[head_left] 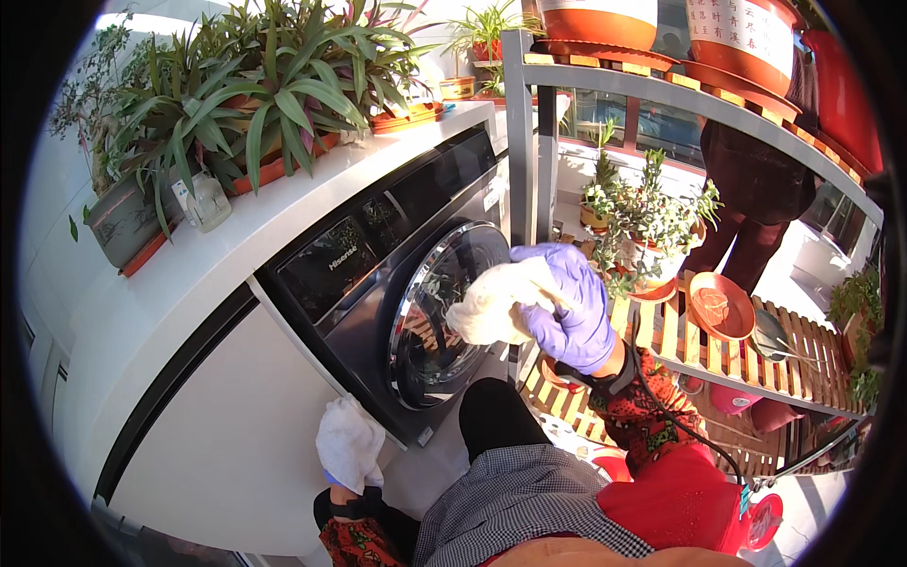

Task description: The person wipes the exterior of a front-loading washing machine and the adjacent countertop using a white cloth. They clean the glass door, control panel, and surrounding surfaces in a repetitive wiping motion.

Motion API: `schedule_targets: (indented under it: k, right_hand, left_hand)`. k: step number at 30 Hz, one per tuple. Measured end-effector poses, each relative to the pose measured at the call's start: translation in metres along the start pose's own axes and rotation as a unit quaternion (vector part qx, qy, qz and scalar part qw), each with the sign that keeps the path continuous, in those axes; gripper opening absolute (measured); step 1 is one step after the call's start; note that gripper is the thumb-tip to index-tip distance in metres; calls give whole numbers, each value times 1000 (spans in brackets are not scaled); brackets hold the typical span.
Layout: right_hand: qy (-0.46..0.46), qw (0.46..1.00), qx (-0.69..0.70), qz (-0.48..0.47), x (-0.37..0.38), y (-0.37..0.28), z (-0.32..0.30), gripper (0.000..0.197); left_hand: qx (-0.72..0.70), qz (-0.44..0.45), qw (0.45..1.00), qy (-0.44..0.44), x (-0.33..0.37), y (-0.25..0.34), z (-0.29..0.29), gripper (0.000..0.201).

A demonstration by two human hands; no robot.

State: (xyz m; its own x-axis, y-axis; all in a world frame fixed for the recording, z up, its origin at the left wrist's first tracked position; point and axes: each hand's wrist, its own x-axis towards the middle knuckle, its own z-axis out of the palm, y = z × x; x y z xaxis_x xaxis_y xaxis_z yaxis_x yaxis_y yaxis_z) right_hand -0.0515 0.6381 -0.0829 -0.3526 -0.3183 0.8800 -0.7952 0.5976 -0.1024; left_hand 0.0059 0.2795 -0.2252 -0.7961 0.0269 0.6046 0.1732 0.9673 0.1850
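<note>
A dark front-loading washing machine point(364, 326) stands under a white counter, its round glass door point(444, 321) closed. My right hand point(576, 317), in a purple glove, grips a cream cloth point(496, 300) and presses it to the right side of the door. The cloth hides part of the glass and most of my fingertips. Beside the machine's lower left corner, my left hand point(346, 491) holds a white towel point(348, 439). That towel covers most of the hand, leaving a bit of purple glove at the wrist.
Potted plants point(274, 104) and a glass jar point(203, 203) line the white counter point(222, 227). To the right, a grey metal rack point(518, 132) with wooden slats carries pots, a leafy plant point(652, 227) and a terracotta saucer point(721, 307). A dark cable point(680, 420) hangs near my right forearm.
</note>
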Motion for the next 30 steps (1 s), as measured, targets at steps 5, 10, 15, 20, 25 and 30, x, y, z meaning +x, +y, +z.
schedule_targets:
  k: [5,10,15,20,25,30]
  right_hand:
    - [113,927,-341,-108,107,-8,-86,37]
    - [154,877,-451,-62,105,-14,-142,41]
    - [168,796,-582,-27,68,-21,-239,33]
    - [32,786,-607,112,50,-34,-303,41]
    - [26,770,-632,79,43,-15,-322,40]
    - [41,794,-593,127,28,22,-343,46]
  left_hand:
    - [-9,-28,999,-45,-22,-27,35,21]
    - [-3,57,998,-30,-32,-33,46,25]
    - [-17,66,997,-41,-35,-30,50,21]
    - [-49,82,992,-88,-36,-20,53,19]
    - [-104,59,988,-102,-41,-18,45,20]
    - [-135,-2,983,-122,-47,-21,40,21]
